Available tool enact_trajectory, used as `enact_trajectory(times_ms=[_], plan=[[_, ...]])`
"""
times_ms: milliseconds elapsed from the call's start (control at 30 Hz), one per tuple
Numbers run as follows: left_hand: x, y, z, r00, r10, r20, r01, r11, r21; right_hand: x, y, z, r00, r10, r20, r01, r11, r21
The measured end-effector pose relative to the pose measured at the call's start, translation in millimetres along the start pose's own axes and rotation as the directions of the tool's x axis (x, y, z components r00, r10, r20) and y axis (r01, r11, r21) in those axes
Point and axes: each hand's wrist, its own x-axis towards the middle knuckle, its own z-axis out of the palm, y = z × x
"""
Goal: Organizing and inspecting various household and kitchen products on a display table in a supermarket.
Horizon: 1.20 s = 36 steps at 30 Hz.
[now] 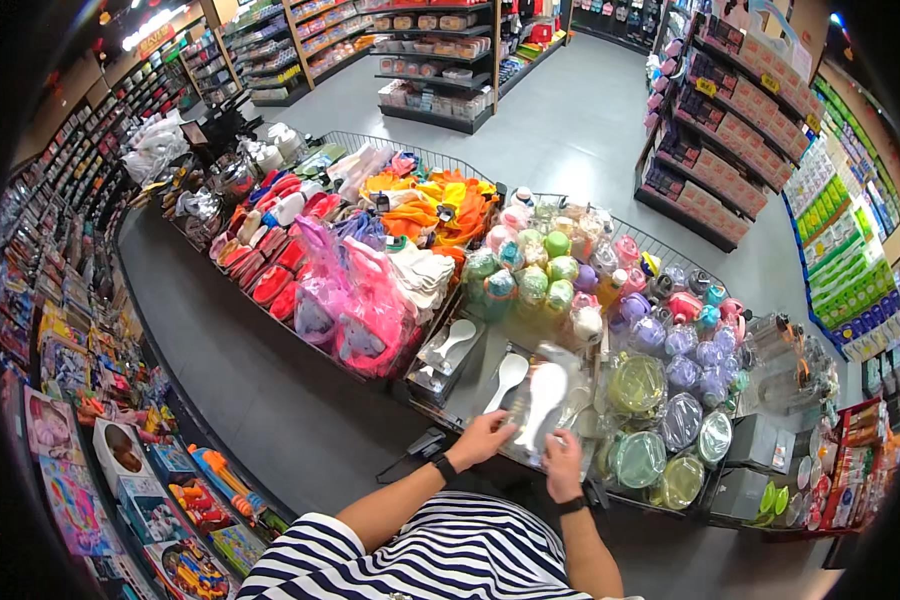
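A white rice paddle (546, 397) in a clear package is held up between my hands, over the near part of the display bin. My left hand (484, 441) pinches the package's lower left edge. On the lower right edge, my right hand (562, 465) has its fingers closed. The package is slightly blurred. Just left of it lies another white paddle (508, 373) in packaging, partly behind my left fingers. A third packaged paddle (459, 334) tops a stack in the bin's left corner. Clear-wrapped items (579, 409) are to the right of the held package.
Wrapped cups and bottles (562, 271) fill the bin's far part. Lunch containers (640, 457) are piled on the right. On the left stand a pink plastic bag (367, 322) and red slippers (274, 300). Boxed toys (127, 457) line the shelf across the aisle floor (217, 330).
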Motion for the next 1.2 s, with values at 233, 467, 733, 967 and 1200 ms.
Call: enact_trajectory(times_ms=[233, 467, 733, 967, 1200], plan=[[38, -45, -160, 0.915, 0.181, -0.361, -0.023, 0.916, 0.4, 87, 54, 155, 0.976, 0.153, 0.154, -0.129, 0.979, -0.157], [82, -35, -210, 0.871, 0.374, -0.319, -0.16, 0.83, 0.535, 162, 74, 208, 0.982, 0.189, 0.002, -0.188, 0.977, -0.105], [92, -9, -204, 0.919, 0.346, -0.188, -0.09, 0.648, 0.756, 233, 126, 198, 0.975, 0.024, -0.219, -0.108, 0.918, -0.382], [80, 6, -202, 0.952, 0.279, -0.126, -0.06, 0.573, 0.817, 242, 138, 202, 0.961, -0.102, -0.258, -0.047, 0.857, -0.514], [61, 38, -180, 0.87, 0.471, -0.143, -0.255, 0.679, 0.689, 161, 80, 171, 0.944, -0.164, -0.288, 0.057, 0.936, -0.346]])
